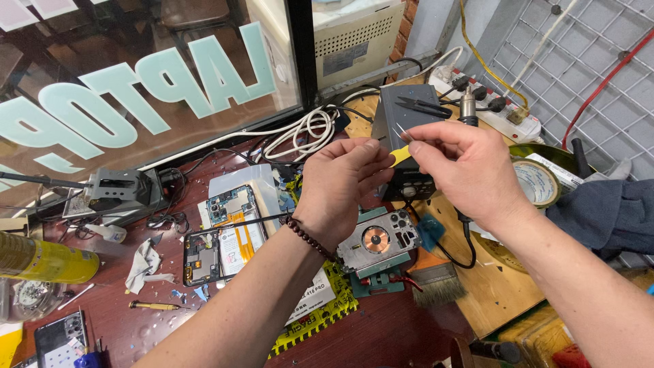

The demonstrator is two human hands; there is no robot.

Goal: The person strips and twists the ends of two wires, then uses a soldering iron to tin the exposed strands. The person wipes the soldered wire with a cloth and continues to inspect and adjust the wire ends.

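Note:
My left hand (340, 180) and my right hand (463, 163) meet above the workbench, fingertips almost touching. Between them is a small yellow strip (400, 155), pinched by my left fingers. My right hand pinches thin metal tweezers (403, 131) whose tips point up and left over the strip. A bead bracelet circles my left wrist. Below the hands lies an opened phone back with a copper coil (377, 240) on a green holder. Left of it lies another opened phone (221, 242) showing its board and orange flex cables.
A dark soldering station box (409, 123) stands behind the hands, with a power strip (501, 109) and white cables beyond. A brush (436, 283), tape rolls (538, 180), a yellow spray can (44, 262), a small screwdriver (153, 306) and crumpled tissue litter the red-brown bench.

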